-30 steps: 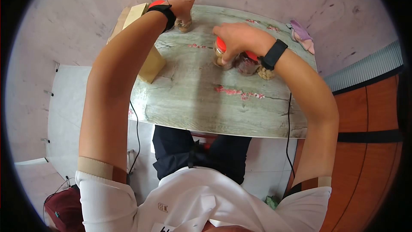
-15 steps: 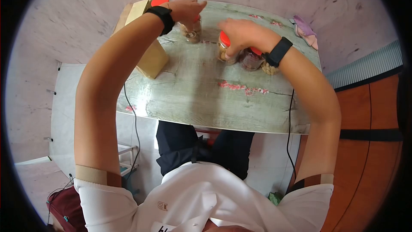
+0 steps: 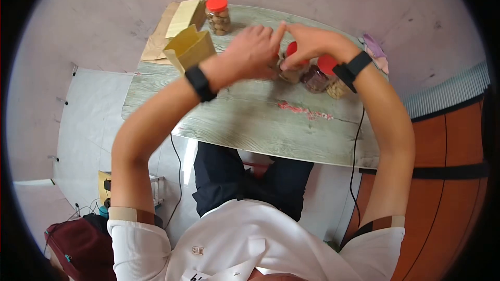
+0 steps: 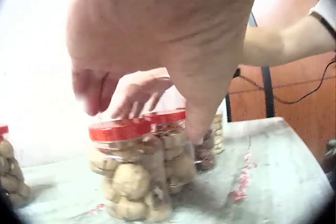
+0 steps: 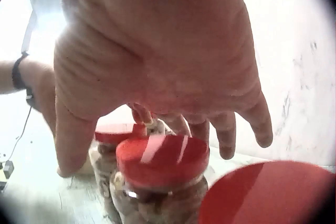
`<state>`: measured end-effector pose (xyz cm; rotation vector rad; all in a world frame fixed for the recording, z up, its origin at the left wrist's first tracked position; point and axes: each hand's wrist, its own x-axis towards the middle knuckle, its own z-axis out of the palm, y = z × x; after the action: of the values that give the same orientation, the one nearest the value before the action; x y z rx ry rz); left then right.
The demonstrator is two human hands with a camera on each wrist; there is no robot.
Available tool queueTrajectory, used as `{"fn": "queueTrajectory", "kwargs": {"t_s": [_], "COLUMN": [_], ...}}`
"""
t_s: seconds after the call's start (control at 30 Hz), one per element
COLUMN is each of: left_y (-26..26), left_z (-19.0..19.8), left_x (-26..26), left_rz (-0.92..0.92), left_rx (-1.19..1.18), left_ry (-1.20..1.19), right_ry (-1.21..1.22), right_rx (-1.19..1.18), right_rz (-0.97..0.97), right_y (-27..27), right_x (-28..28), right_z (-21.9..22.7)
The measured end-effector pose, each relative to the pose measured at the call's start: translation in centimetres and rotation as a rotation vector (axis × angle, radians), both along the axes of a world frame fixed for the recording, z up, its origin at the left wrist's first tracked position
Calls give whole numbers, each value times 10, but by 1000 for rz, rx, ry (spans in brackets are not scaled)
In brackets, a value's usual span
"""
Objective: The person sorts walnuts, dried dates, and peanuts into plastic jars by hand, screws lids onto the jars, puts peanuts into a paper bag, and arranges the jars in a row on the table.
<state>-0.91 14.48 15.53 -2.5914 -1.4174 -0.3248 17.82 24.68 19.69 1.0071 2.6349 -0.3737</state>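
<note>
My left hand (image 3: 252, 52) hovers at the middle of the table over a red-lidded jar (image 4: 131, 182) of round tan pieces that look like walnuts. The jar stands upright; the thumb passes to its right and the fingers end just above its lid. My right hand (image 3: 315, 44) arches over a similar jar (image 5: 160, 182), with straight, spread fingers behind the lid and the thumb to one side. Those two jars stand close together. A jar of dark red contents (image 3: 315, 80) and a container of pale nuts (image 3: 337, 89) sit beside them, partly under my right wrist.
Another red-lidded jar (image 3: 217, 18) stands at the back left. Near it are an open yellow paper bag (image 3: 195, 54) and a flat brown paper sheet or bag (image 3: 159, 41). A purple and pink cloth (image 3: 376, 52) lies at the right edge; a black cable (image 3: 355, 177) hangs at the front.
My left hand and the jar beneath it have moved right, from the back left up to the other jars. My right hand has stayed over its jar.
</note>
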Motion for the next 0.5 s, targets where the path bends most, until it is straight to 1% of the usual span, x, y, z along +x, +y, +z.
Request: {"fn": "queueTrajectory", "kwargs": {"t_s": [0.07, 0.1, 0.13, 0.2, 0.23, 0.3, 0.33, 0.4, 0.43, 0.5], "left_y": [-41, -63, -83, -116, -129, -146, -153, -165, -166, -158], "left_z": [-6, -10, -15, -29, -39, -58, -64, -76, -81, -91], "left_x": [-10, -14, -22, -39, -48, -66, -77, -98, -106, -123], "left_rz": [-125, -109, -98, -8, 3, 148, 147, 335, 345, 479], "left_rx": [121, 165, 135, -2, 3, 71, 69, 143, 139, 66], "left_ry": [-230, -288, -343, -457, -465, -638, -647, -782, -791, -971], "right_ry": [219, 249, 243, 200, 193, 275, 266, 240, 231, 347], "right_rx": [37, 69, 69, 118, 119, 136, 134, 289, 281, 295], "right_rz": [-6, 20, 31, 169, 181, 315, 315, 246, 254, 173], "right_y": [23, 30, 38, 53, 58, 69, 76, 95, 101, 113], "right_x": [-9, -20, -35, -77, -99, -140, -162, -198, -207, -229], "right_z": [2, 6, 8, 13, 12, 5, -1, -21, -34, -56]}}
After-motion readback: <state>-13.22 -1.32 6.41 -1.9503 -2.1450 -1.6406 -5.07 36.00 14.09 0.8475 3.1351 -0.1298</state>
